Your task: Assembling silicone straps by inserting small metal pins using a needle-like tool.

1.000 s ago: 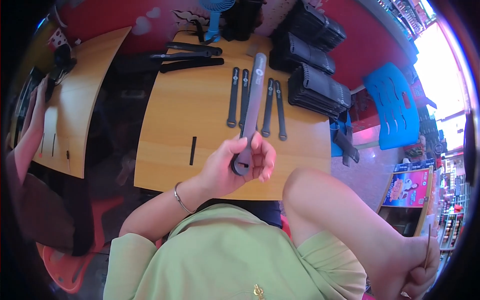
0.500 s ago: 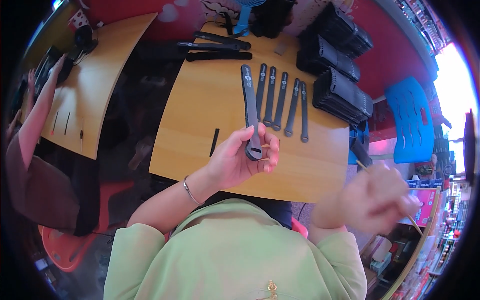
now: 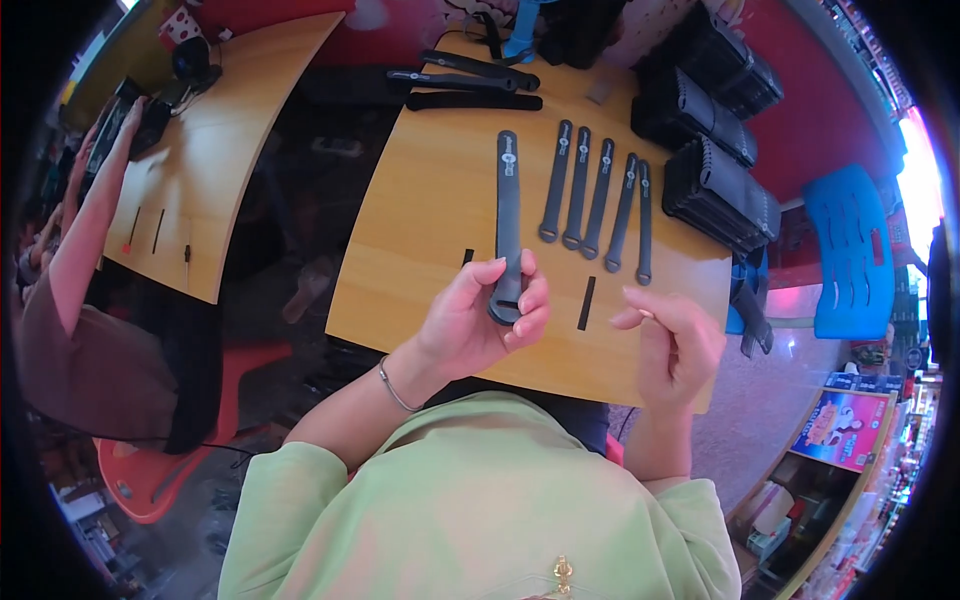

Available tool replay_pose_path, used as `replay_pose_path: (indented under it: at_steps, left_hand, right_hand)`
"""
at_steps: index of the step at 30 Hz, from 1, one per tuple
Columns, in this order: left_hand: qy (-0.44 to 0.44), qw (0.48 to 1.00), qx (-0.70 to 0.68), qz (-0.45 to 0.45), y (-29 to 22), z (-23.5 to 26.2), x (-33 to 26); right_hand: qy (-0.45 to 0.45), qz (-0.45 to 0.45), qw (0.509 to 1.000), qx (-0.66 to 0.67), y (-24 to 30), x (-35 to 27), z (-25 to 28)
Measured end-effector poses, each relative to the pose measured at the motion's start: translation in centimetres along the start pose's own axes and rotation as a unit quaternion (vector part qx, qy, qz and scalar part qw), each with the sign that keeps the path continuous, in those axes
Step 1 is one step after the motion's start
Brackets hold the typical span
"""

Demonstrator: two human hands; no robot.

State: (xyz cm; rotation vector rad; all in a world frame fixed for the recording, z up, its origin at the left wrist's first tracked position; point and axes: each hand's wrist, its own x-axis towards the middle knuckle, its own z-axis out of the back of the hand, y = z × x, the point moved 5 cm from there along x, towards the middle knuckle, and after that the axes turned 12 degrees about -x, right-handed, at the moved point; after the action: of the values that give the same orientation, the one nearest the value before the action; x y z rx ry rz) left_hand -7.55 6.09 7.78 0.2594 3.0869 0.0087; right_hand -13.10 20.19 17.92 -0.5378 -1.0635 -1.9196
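Note:
My left hand (image 3: pixel 485 305) is closed round the lower end of a grey-black strap (image 3: pixel 508 190), just above a wooden table (image 3: pixel 400 270). The strap points away from me, its slotted, rounded end in my fingers. My right hand (image 3: pixel 680 345) hovers over the right front of the table, fingers loosely curled, index finger and thumb slightly apart, and nothing visible between them. Beyond it, several similar straps (image 3: pixel 603 200) lie side by side. A short black strip (image 3: pixel 587 303) lies between my hands; another black strip (image 3: pixel 468 257) is partly hidden behind my left hand.
More dark straps (image 3: pixel 470 80) lie at the back left of the table. Stacked black bundles (image 3: pixel 722 195) stand along its right side, near a blue chair (image 3: pixel 848 250). At another table (image 3: pixel 240 110) on the left, a person's arm (image 3: pixel 95 210) reaches forward.
My right hand has come in from the far right toward the table and is less blurred; the thin yellowish line near it no longer shows. The view has shifted; my left hand keeps its strap.

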Motion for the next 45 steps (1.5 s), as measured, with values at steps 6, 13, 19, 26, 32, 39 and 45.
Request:
replay_pose_path:
  at_steps: [6,13,19,26,32,39,45]
  left_hand:
    - [0.026,0.999,0.013,0.014,0.2,0.0,-0.1]
    - [0.029,0.999,0.026,0.018,0.3,0.3,-0.2]
    - [0.015,0.994,0.112,-0.012,0.1,0.1,-0.3]
    - [-0.025,0.966,0.231,-0.109,-0.4,0.6,-0.5]
    - [-0.042,0.954,0.245,-0.166,-0.7,1.8,-0.7]
    - [-0.033,0.945,0.262,-0.196,-0.7,1.2,-0.7]
    - [-0.021,0.923,0.293,-0.247,-0.6,1.2,-0.9]
  right_hand:
    - [0.060,0.032,0.997,-0.032,0.2,0.0,-0.1]
    - [0.070,0.025,0.996,-0.045,0.3,-0.4,0.0]
    - [0.076,0.012,0.997,-0.022,-0.2,-1.2,-0.6]
    - [0.141,-0.016,0.990,-0.014,0.0,-2.4,-2.1]
    - [0.181,-0.058,0.981,-0.040,-0.7,-3.8,-3.3]
    - [0.134,-0.082,0.985,-0.076,-1.0,-4.3,-3.9]
    - [0.125,-0.090,0.985,-0.083,-0.9,-4.6,-3.9]
